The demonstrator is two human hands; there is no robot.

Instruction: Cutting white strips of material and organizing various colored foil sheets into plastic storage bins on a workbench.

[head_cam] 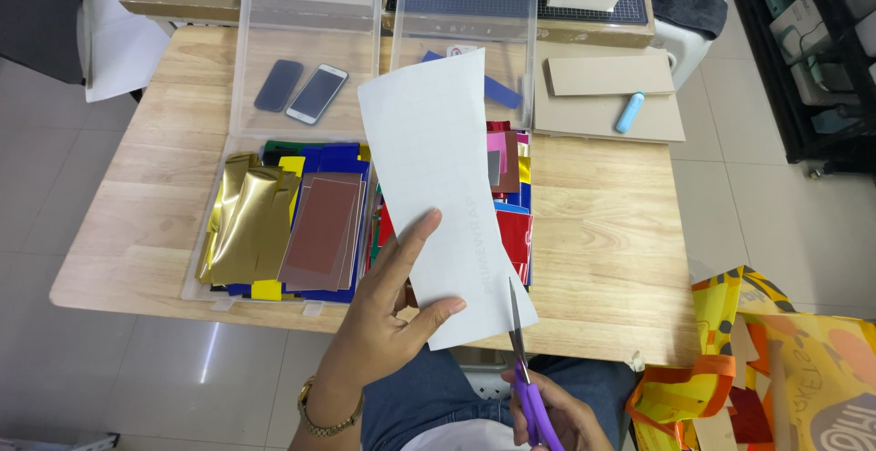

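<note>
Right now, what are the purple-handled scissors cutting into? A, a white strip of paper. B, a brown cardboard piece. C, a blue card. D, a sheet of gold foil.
A: the right hand holds the purple scissors with their blades at the lower edge of the white paper strip, which the left hand pinches; the gold foil lies untouched in the box.

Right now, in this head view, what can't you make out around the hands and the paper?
- Right hand: its lower part is cut off by the bottom edge, in the head view.
- Purple scissors: handles partly hidden by the fingers and edge.
- White paper strip, held by the left hand: faint printing too small to read.
- Coloured sheets in the right tray: mostly hidden behind the strip.
</note>
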